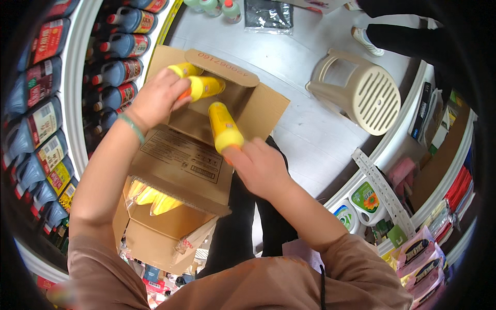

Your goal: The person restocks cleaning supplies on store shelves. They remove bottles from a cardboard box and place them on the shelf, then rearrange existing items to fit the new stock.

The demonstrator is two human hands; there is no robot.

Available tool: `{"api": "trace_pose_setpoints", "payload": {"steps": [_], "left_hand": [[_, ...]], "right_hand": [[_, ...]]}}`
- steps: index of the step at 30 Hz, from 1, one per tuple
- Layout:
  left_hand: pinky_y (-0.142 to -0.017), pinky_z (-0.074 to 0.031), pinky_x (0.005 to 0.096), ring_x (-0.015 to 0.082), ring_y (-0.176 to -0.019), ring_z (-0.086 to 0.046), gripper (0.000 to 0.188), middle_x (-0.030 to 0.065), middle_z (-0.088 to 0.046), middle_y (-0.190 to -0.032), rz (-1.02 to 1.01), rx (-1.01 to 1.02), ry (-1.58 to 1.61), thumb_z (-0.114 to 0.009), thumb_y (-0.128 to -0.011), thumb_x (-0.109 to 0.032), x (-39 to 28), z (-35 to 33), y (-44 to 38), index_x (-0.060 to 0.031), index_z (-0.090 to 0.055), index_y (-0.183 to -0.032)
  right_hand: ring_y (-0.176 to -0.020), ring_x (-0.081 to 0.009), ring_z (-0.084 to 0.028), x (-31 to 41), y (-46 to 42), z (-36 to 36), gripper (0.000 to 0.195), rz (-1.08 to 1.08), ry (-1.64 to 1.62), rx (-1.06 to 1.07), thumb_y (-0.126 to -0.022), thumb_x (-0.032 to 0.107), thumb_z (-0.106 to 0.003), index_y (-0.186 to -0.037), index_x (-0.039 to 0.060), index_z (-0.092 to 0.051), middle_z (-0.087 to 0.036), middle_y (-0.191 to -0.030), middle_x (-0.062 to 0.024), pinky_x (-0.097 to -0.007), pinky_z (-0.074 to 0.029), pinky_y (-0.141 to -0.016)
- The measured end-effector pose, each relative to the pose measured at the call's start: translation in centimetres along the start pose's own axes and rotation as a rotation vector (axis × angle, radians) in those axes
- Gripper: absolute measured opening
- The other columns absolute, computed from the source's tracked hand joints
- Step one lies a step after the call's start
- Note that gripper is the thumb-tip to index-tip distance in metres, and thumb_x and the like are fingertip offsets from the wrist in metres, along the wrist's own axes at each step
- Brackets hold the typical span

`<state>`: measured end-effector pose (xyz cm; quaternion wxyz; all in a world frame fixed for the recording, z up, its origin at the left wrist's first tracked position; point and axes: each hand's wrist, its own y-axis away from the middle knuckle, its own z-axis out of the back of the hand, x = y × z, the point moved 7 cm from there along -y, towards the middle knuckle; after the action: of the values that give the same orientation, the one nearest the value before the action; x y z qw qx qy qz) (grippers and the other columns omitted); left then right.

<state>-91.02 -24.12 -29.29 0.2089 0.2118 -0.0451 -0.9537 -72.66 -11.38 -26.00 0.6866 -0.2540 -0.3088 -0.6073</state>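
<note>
My left hand [159,96] pinches a yellow plastic bottle [208,86] near its orange cap. A second yellow bottle [186,69] shows behind the fingers; whether that hand holds it too is unclear. Gripped by its orange cap end, another yellow bottle [224,126] hangs tilted from my right hand [260,166], base pointing away from me. All are over the mouth of an open cardboard carton [263,106] with its flaps spread. Nearer me, a second carton [174,155] with printed panels holds yellow items [159,197] in clear plastic wrap.
Shelves with handled jugs of dark liquid [130,72] line the left. A beige plastic stool [372,97] lies on its side on the floor. At right are shelves with detergent jugs [366,201] and pink packs [420,252]. Another person's leg and shoe [368,40] appear at top right.
</note>
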Motion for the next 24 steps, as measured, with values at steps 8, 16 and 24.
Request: {"api": "trace_pose_setpoints", "payload": {"steps": [8, 16, 24], "left_hand": [[-0.071, -0.046, 0.0416, 0.0297, -0.083, -0.053, 0.025, 0.0075, -0.052, -0.082, -0.100, 0.052, -0.080, -0.073, -0.077, -0.022, -13.5, 16.4, 6.0, -0.0096, -0.060, -0.094], [-0.070, -0.045, 0.0412, 0.0294, -0.083, -0.054, 0.033, 0.0072, -0.053, -0.081, -0.239, 0.088, -0.085, -0.070, -0.078, -0.030, -28.6, 29.3, 12.2, -0.0056, -0.064, -0.100], [-0.072, -0.045, 0.0430, 0.0302, -0.083, -0.054, 0.035, 0.0078, -0.054, -0.079, -0.480, 0.231, -0.087, -0.074, -0.074, -0.027, -42.7, 30.6, 13.4, -0.0037, -0.065, -0.099]], "right_hand": [[-0.068, -0.0251, -0.054, 7.1, 9.4, 11.8, 0.026, -0.182, 0.041, -0.040, -0.077, 0.012, -0.070, -0.102, 0.0161, -0.066, -0.052, -0.073, -0.0044, -0.0349, -0.047, -0.056], [-0.070, -0.0277, -0.056, 15.3, 23.0, 23.4, 0.024, -0.431, 0.255, -0.353, -0.079, 0.012, -0.074, -0.101, 0.0121, -0.065, -0.057, -0.075, -0.0068, -0.0381, -0.047, -0.060], [-0.070, -0.0297, -0.057, 22.4, 36.8, 29.8, 0.021, -0.636, 0.228, -0.594, -0.080, 0.009, -0.072, -0.100, 0.0111, -0.065, -0.058, -0.073, -0.0082, -0.0387, -0.047, -0.062]]}}
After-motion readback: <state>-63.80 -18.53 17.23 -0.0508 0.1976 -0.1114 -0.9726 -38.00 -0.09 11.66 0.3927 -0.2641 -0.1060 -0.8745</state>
